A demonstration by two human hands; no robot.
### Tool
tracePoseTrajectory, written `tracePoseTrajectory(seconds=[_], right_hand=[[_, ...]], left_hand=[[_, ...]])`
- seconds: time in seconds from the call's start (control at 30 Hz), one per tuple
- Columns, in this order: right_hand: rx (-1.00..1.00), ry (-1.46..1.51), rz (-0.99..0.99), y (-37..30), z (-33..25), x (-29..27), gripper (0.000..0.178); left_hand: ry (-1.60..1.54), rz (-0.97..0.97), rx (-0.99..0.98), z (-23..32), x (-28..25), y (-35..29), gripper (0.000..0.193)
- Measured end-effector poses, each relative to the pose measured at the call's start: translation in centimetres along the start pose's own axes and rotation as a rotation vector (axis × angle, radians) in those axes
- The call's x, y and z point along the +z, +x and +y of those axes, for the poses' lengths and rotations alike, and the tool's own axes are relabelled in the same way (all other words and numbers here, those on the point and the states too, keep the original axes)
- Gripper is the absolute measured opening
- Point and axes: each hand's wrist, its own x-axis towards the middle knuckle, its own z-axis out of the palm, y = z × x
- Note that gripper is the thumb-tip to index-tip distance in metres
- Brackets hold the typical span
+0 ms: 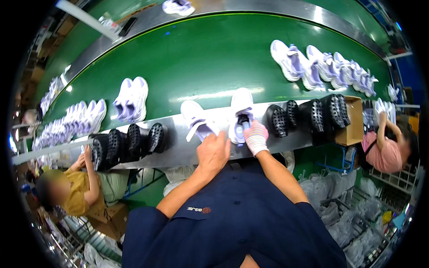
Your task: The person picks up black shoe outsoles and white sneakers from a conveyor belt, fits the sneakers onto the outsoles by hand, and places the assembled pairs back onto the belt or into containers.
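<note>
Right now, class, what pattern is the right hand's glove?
The glove is striped, pinkish and white; best in head view.

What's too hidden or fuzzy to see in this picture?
In the head view:
Bare left hand: its own back hides whether it grips the left white and lilac shoe.
Black thing inside the right white and lilac shoe: too small to name.
Row of white and lilac shoes, far left: too blurred and overlapping to count.
Navy-blue cloth shirt: cut off by the lower edge.
</note>
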Motion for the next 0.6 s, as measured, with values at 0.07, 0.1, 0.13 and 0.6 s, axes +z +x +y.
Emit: tracePoseTrajectory(seconds=[0.07,0.1,0.13,0.6], right_hand=[[-0.04,-0.036,-0.034,-0.3,-0.8,-0.2,0.03],[-0.076,-0.041,-0.057,-0.5,-1.2,-0.1,0.031],[-0.075,-0.061,-0.074,-0.6,-1.7,0.0,0.031],[-0.348,0.111,-0.077,-7.8,-0.6,-5.3,0.037]], left_hand=[[0.07,-0.133,-0.307,-0.6,-3.1,-2.5,0.052],[0.083,-0.069,-0.25,-1.8,-2.4,-3.1,0.053],[0.098,-0.007,-0.19,-3.9,-0.1,-3.5,0.053],[0.392,0.795,-0.46,-14.0,-11.9,-7.9,0.031]])
